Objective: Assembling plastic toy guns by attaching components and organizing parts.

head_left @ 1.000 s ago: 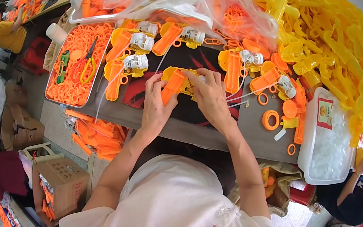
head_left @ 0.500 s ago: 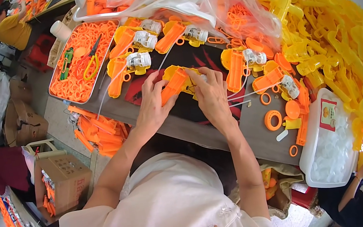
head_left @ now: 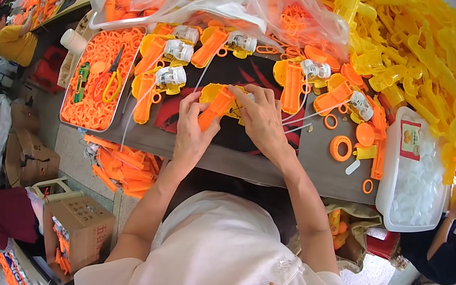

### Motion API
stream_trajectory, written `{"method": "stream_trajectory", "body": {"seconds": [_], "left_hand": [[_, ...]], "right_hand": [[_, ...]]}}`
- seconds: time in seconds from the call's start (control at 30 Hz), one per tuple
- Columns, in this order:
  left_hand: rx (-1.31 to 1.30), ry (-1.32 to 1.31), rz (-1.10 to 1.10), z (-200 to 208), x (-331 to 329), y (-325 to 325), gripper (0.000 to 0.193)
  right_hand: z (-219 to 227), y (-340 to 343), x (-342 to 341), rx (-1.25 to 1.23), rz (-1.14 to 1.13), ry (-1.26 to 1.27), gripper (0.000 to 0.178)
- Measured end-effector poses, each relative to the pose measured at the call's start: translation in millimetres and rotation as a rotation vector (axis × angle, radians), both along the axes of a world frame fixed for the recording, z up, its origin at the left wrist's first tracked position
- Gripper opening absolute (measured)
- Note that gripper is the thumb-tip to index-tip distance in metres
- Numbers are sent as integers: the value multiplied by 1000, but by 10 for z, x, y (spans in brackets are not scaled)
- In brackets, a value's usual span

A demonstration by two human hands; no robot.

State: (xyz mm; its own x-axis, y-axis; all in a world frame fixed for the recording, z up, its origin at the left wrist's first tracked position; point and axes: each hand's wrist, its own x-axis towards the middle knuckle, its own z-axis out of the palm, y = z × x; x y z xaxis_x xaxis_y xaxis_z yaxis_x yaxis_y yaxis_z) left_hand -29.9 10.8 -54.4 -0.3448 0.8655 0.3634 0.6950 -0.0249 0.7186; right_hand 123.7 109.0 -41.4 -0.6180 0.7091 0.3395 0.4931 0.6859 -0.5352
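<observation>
Between both hands is a half-assembled plastic toy (head_left: 218, 106), an orange bar-shaped part set in a yellow shell. My left hand (head_left: 193, 133) grips the orange end with thumb and fingers. Around the other end, my right hand (head_left: 262, 118) is closed, its fingers bent over the yellow shell and hiding most of that side. The toy is held over a black and red mat (head_left: 252, 74). Similar orange and yellow toys with clear cylinders and white tubes lie beyond it, one of them (head_left: 171, 78) to the left and another (head_left: 292, 83) to the right.
A metal tray (head_left: 109, 127) of orange rings holds scissors and green cutters. A heap of yellow shells (head_left: 416, 48) rises at right, beside a white tub (head_left: 393, 199) of translucent parts. Clear plastic bags (head_left: 253, 7) lie at the back. Loose orange rings (head_left: 341, 148) sit near the right edge.
Both hands keep their grip on the toy and have hardly moved. The orange part sits slightly farther left in the picture, and the whole view has shifted a little.
</observation>
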Motion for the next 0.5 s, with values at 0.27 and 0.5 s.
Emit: {"method": "stream_trajectory", "body": {"seconds": [0.27, 0.5], "left_hand": [[68, -58, -10, -31, 11, -11, 35], [61, -102, 2, -23, 19, -35, 35]], "right_hand": [[1, -8, 1, 30, 5, -27, 55], [-8, 2, -8, 29, 10, -31, 53]]}}
